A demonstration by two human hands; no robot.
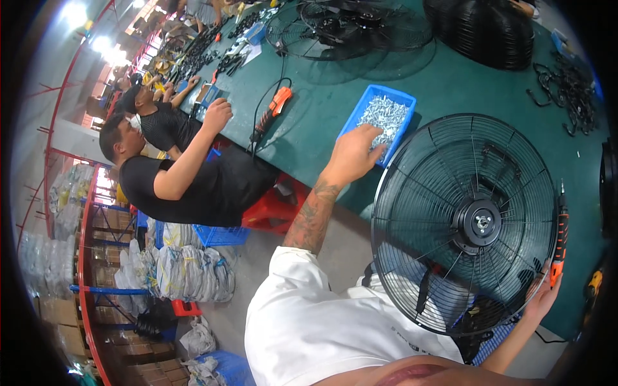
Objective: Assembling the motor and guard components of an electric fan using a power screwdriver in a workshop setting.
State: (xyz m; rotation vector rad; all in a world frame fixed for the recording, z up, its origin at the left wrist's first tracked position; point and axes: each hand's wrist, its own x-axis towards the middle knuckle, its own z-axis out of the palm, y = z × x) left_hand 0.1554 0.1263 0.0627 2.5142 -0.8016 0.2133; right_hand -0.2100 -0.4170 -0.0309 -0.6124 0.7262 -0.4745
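My left hand (353, 152) reaches over the near edge of a blue plastic tray (351, 121) of small silver screws (386, 116). Its thumb stands apart from the fingers, and no held screw shows. At the right, my right hand (544, 297) grips the orange end of an electric screwdriver (562, 235), whose bit points away from me; some of that hand is hidden. Between my arms a round black wire fan guard (418, 193) with a dark central hub (477, 222) is propped at the table's near edge, tilted toward me.
More fan guards (360, 32) lie across the green table (309, 122). Black hooked parts (566, 87) are heaped at the far right. Another orange screwdriver (278, 103) with a cable lies left of the tray. A person in black (187, 174) sits close on my left, beside a red stool (277, 209).
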